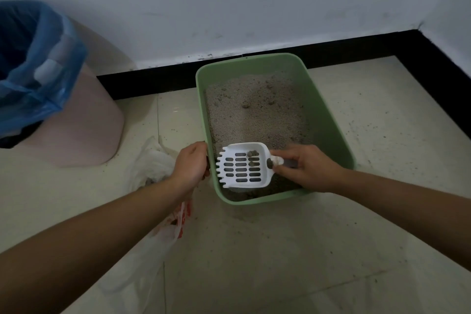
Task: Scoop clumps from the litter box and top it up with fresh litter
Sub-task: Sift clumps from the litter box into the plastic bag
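Note:
A green litter box [328,120] sits on the floor against the wall, filled with grey litter [254,115] that shows a few small clumps. My right hand [305,168] grips the handle of a white slotted scoop [242,166] held over the near end of the box. Two dark clumps [252,157] lie in the scoop. My left hand [191,166] grips the box's left rim near the front corner.
A pink bin [84,122] lined with a blue bag [38,71] stands at the left by the wall. A white plastic bag with red print [158,224] lies on the tiled floor under my left arm. Litter grains are scattered around the box.

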